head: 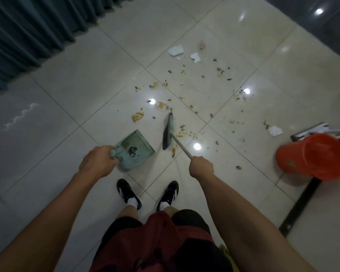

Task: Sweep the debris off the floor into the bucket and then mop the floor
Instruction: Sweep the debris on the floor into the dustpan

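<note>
Tiled floor [71, 79] littered; left hand [98, 160] grips dustpan [134, 149], right hand [201, 166] broom [169, 132].

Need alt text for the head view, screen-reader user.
Seen from above, a person's left hand grips a green dustpan and the right hand a broom on a tiled floor strewn with debris. An orange bucket stands at right.

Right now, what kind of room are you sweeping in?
Probably an indoor room of a home or office, though that is uncertain: glossy pale tiled floor reflecting ceiling lights, a long teal curtain reaching the floor, and an orange bucket beside a mop head.
</note>
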`<action>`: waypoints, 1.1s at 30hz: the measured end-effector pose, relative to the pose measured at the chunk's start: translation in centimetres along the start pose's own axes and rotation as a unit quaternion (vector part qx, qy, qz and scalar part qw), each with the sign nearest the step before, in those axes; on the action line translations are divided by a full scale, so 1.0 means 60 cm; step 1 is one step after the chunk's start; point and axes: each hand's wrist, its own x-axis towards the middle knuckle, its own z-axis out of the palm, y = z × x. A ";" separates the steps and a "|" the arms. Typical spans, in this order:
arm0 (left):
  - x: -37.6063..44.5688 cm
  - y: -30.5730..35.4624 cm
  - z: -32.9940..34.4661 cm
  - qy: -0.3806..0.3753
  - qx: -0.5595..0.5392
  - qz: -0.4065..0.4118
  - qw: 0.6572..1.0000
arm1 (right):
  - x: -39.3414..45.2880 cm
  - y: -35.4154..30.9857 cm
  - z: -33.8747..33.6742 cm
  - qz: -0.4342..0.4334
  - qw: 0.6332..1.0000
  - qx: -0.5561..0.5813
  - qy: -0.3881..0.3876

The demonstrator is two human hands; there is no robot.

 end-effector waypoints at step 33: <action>0.238 -0.390 -0.300 0.021 -0.054 -0.069 0.996 | 0.175 -0.630 -0.167 -0.064 0.986 0.149 -0.049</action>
